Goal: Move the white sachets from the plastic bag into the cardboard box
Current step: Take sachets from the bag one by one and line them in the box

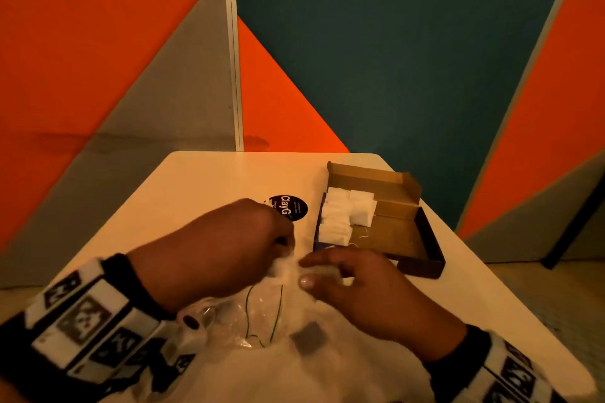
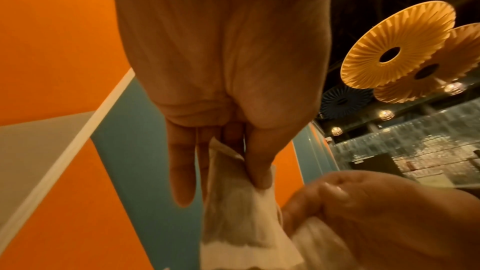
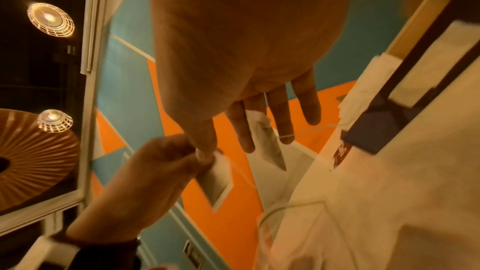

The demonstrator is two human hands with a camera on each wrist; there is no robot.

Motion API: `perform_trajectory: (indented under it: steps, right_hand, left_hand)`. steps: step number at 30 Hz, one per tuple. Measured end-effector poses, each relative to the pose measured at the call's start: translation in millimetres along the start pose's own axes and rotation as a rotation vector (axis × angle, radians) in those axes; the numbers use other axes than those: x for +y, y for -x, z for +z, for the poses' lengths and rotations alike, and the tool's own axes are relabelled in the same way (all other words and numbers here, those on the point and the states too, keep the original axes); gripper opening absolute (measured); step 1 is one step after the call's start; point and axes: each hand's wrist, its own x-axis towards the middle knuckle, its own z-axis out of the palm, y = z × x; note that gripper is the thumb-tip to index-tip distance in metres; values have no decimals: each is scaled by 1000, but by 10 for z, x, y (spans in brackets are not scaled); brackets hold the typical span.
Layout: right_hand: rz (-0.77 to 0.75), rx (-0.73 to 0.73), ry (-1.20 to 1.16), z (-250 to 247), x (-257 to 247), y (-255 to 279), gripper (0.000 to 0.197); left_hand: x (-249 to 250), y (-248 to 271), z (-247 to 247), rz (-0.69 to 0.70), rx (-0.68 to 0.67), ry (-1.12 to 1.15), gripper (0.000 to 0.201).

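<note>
Both hands pinching 1 sachet each, left hand (image 1: 229, 249) & right hand (image 1: 357, 291), just short of cardboard box (image 1: 422, 258); tangled strings could snag, yank packed sachets (image 1: 343, 216) out.

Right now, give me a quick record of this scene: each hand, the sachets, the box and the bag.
left hand: pinches a white sachet
right hand: holds another sachet between its fingers
cardboard box: open on the table, white sachets stacked at its left side
plastic bag: lies below the hands
</note>
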Motion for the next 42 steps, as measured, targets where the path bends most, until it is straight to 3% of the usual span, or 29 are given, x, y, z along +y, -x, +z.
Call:
perform_trajectory:
  steps: [5, 12, 15, 20, 26, 31, 34, 39, 42]
  right_hand:
    - [-6, 50, -30, 91, 15, -61, 14]
    - [-20, -25, 43, -64, 121, 35, 15]
    - [-32, -20, 31, -72, 119, 60, 15]
    - [-19, -4, -123, -35, 1, 85, 17]
    - [-27, 26, -241, 34, -43, 80, 27]
    - [40, 106, -383, 148, 32, 53, 56]
    - [52, 197, -594, 226, 49, 5, 53]
    - [35, 155, -861, 315, -25, -34, 59]
    - [90, 197, -1149, 345, 5, -53, 54]
  left_hand:
    - [50, -41, 75, -12, -8, 62, 13]
    - [-193, 104, 185, -70, -119, 260, 6]
    - [-226, 129, 311, -120, -60, 594, 11]
    - [-109, 156, 509, -139, 168, 1220, 8]
    - [51, 97, 751, -160, 279, 1617, 14]
    - [96, 65, 733, -201, 435, 1738, 11]
    - [180, 72, 751, -260, 482, 1632, 15]
    - [355, 44, 847, -355, 571, 1375, 16]
    - [377, 39, 872, -365, 642, 1310, 16]
